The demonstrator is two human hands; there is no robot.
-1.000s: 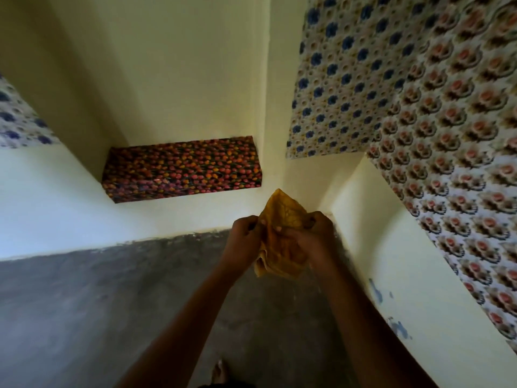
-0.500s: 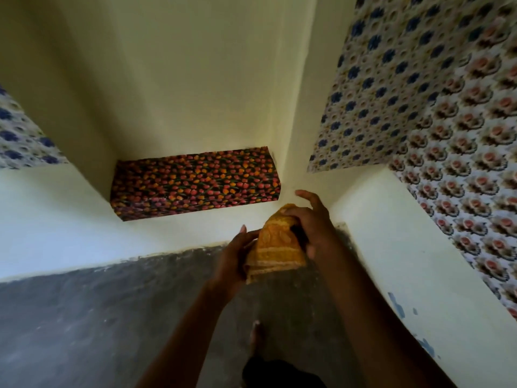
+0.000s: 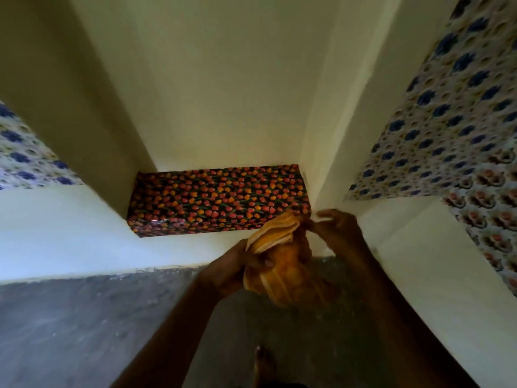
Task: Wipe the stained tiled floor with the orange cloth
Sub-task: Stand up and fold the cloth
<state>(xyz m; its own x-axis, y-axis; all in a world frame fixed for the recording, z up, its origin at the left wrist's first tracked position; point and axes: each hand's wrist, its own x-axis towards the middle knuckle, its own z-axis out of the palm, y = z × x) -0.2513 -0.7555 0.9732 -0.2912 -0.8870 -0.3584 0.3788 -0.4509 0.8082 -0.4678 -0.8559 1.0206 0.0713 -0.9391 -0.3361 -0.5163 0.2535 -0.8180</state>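
Holding one orange cloth (image 3: 279, 264) at centre frame, the person has two hands on it — the left hand (image 3: 226, 271) curled round its bunched lower part, the right hand (image 3: 337, 228) pinching its upper corner with the other fingers spread loosely. The cloth hangs in the air above the grey floor (image 3: 84, 326), which fills the lower frame, not touching it. One bare foot (image 3: 263, 365) shows at the bottom edge. One shelf lined with red-and-orange flowered paper (image 3: 218, 197) sits at centre, and two blue-flowered panels — upper right (image 3: 447, 130) and left edge (image 3: 25, 158) — flank it.
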